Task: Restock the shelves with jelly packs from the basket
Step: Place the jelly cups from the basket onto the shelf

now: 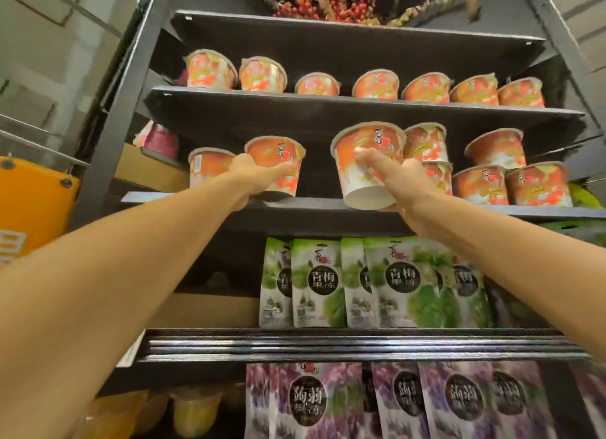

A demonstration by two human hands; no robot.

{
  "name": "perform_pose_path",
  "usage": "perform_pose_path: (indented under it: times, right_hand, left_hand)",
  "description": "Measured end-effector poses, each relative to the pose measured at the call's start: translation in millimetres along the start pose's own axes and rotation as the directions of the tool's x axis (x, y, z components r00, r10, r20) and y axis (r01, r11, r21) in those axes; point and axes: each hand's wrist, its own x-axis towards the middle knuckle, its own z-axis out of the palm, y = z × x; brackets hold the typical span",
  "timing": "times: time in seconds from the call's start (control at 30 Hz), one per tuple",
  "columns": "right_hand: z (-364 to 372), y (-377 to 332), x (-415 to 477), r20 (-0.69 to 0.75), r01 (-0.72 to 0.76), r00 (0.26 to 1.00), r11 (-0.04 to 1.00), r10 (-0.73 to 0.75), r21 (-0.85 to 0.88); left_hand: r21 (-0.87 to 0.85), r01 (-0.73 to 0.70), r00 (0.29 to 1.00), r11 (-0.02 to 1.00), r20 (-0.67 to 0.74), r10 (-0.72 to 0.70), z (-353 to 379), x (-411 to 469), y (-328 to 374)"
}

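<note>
At middle shelf (305, 206) front edge: left grip (254, 175) wrapped round orange jelly cup (275, 150), base at shelf lip, contact unclear. Right grip (405, 186) clamps second orange cup (367, 143), tilted, white base showing, just above shelf edge. More orange cups (498, 148) either side on same shelf, some stacked at right. Upper cup row (377, 85) on shelf above. Green pouches (328, 281) below, purple pouches (305, 401) lower still.

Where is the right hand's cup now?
Head view, centre-right: the cup, tilted in the right hand, is at the front edge of the lower cup shelf, between the second cup in the left hand and the stacked cups.
</note>
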Motion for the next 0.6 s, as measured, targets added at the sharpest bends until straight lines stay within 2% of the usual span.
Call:
perform_pose_path:
  times: [0.17, 0.23, 0.3, 0.5, 0.6]
  right_hand:
    - [12.2, -6.8, 26.7, -0.067, 0.01, 0.998, 0.998, -0.014, -0.061]
    - [20.7, -11.8, 36.5, -0.066, 0.011, 0.998, 0.997, -0.016, -0.079]
    - [30.0, -14.9, 45.2, -0.064, -0.003, 0.998, 0.994, -0.004, -0.107]
    - [55.0, -0.2, 59.6, -0.129, -0.03, 0.992, 0.981, 0.005, -0.193]
    - [62.9, 8.2, 63.4, -0.138, -0.015, 0.99, 0.971, -0.019, -0.239]
  left_hand:
    - [0.188, 0.027, 0.986, 0.982, 0.155, -0.057, -2.6, 8.9, 7.6]
    - [0.21, 0.045, 0.971, 0.977, 0.22, -0.092, -2.8, 11.9, 8.6]
    - [0.222, 0.037, 0.97, 0.974, 0.227, -0.089, -0.7, 13.2, 6.5]
    - [0.433, -0.097, 0.993, 0.896, -0.014, 0.115, 3.3, 6.0, -9.9]
    - [0.451, -0.248, 0.932, 0.858, -0.13, 0.338, -4.0, -2.4, -38.4]
